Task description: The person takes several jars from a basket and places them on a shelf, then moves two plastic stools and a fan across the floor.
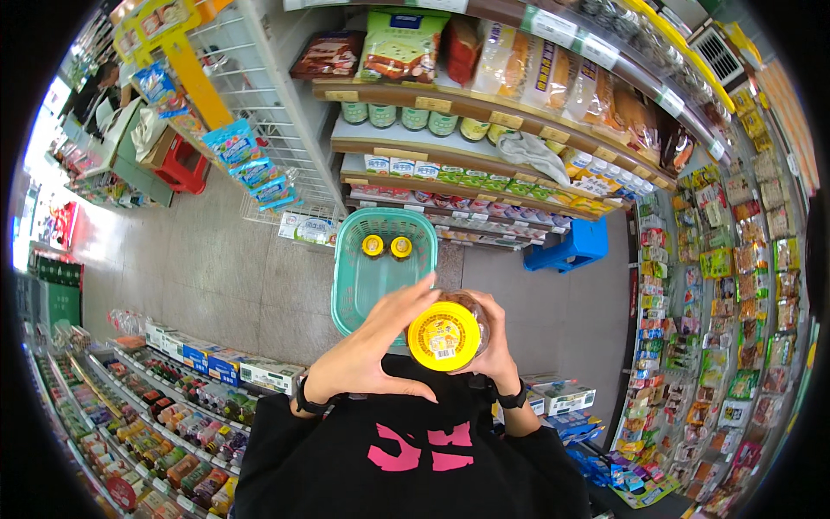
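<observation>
My right hand (pixel 494 334) grips a clear plastic jar by its side. The jar's round yellow lid (pixel 444 335) faces up and bears printing and a barcode; brownish contents show through the wall. Left of it, my left hand (pixel 366 347) is spread, thumb and fingers apart, beside the lid. Whether its fingertips touch the jar, I cannot tell. Beyond my hands a green plastic basket (pixel 343 285) is set before the shelves. Two smaller yellow-lidded containers, a left one (pixel 372 246) and a right one (pixel 401 247), stand upright side by side near its far end.
Ahead rises a shelf unit (pixel 415 97) with bread, canned goods and milk cartons; a grey cloth (pixel 533 156) hangs over one shelf edge. A blue plastic stool (pixel 574 245) stands to the right. Snack racks (pixel 713 324) line the right side, drink shelves (pixel 175 422) the left rear.
</observation>
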Tool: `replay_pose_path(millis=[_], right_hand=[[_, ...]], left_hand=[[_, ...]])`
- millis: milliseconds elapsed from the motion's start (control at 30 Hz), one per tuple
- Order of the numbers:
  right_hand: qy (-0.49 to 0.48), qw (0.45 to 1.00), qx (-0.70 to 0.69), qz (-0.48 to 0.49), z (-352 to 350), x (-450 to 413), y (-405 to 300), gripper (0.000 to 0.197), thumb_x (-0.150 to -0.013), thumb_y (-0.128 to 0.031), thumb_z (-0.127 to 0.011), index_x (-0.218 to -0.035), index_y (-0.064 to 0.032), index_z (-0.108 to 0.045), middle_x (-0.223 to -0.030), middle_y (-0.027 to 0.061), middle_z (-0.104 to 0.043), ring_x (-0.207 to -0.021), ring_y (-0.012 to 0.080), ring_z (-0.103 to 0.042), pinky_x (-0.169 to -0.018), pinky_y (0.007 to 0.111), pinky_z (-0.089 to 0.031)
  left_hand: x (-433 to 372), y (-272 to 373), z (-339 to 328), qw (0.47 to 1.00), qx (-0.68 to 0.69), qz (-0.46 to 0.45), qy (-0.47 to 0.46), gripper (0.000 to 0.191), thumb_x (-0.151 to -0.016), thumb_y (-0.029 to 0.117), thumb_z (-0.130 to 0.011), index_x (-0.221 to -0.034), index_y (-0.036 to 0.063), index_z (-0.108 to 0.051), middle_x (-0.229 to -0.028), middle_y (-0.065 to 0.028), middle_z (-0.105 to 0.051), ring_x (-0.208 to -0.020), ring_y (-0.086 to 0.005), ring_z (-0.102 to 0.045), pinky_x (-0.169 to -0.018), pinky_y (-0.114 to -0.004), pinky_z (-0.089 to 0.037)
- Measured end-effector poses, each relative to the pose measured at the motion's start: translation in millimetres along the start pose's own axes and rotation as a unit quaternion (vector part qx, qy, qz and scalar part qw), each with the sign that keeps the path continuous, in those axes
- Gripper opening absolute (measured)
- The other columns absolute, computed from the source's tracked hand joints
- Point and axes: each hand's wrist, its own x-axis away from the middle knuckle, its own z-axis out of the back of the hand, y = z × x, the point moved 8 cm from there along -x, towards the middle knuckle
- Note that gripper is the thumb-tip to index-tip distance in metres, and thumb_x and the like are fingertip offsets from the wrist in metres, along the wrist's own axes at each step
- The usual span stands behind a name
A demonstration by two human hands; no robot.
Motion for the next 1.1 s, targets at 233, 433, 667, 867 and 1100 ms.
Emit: replay_pose_path(millis=[233, 433, 667, 867, 1100], right_hand=[[0.121, 0.992, 0.029, 0.028, 41.0, 10.1, -20.8, 0.112, -0.051, -0.029, -0.095, -0.139, -0.0071, -0.03, -0.132, 0.019, -0.044, -0.123, 0.0348, -0.046, -0.103, 0.046, -0.037], [0.165, 0.986, 0.012, 0.004, 71.6, 36.7, -19.9, 0.116, -0.052, -0.029, -0.095, -0.142, -0.0077, -0.025, -0.134, 0.0192, -0.041, -0.125, 0.0344, -0.044, -0.104, 0.045, -0.037], [0.119, 0.989, 0.006, -0.09, 115.5, 61.6, -27.9, 0.113, -0.054, -0.025, -0.094, -0.144, -0.0057, -0.028, -0.144, 0.0177, -0.038, -0.134, 0.0319, -0.04, -0.111, 0.045, -0.031], [0.092, 0.982, 0.052, -0.154, 149.3, 81.3, -38.5, 0.115, -0.056, -0.027, -0.092, -0.147, -0.0027, -0.027, -0.145, 0.019, -0.04, -0.135, 0.032, -0.04, -0.112, 0.043, -0.03], [0.112, 0.978, 0.007, -0.174, 188.5, 103.9, -37.9, 0.119, -0.054, -0.031, -0.093, -0.147, -0.0005, -0.026, -0.146, 0.0196, -0.039, -0.137, 0.032, -0.038, -0.113, 0.043, -0.028]], left_hand=[[-26.9, -17.7, -28.7, 0.997, 0.067, 0.039, 0.01, 0.114, -0.056, 0.037, -0.092, -0.145, 0.0049, -0.03, -0.146, -0.0169, -0.038, -0.135, -0.0356, -0.036, -0.111, -0.046, -0.029], [-53.6, -20.2, -75.6, 0.998, 0.036, 0.055, -0.021, 0.112, -0.053, 0.031, -0.095, -0.143, 0.0048, -0.034, -0.14, -0.0169, -0.043, -0.131, -0.0333, -0.042, -0.109, -0.043, -0.033], [-71.9, -9.9, -112.3, 0.994, 0.074, 0.082, -0.02, 0.105, -0.055, 0.028, -0.093, -0.141, 0.0029, -0.039, -0.138, -0.0183, -0.048, -0.129, -0.0323, -0.047, -0.107, -0.042, -0.037], [-84.3, 5.6, -144.3, 0.997, 0.049, 0.059, -0.027, 0.096, -0.062, 0.029, -0.09, -0.14, 0.0037, -0.04, -0.138, -0.0149, -0.049, -0.132, -0.0351, -0.042, -0.11, -0.046, -0.033], [-101.8, 13.2, -186.1, 0.994, 0.065, 0.079, -0.026, 0.101, -0.058, 0.037, -0.091, -0.14, 0.0045, -0.042, -0.139, -0.0153, -0.049, -0.134, -0.0383, -0.039, -0.11, -0.048, -0.032]])
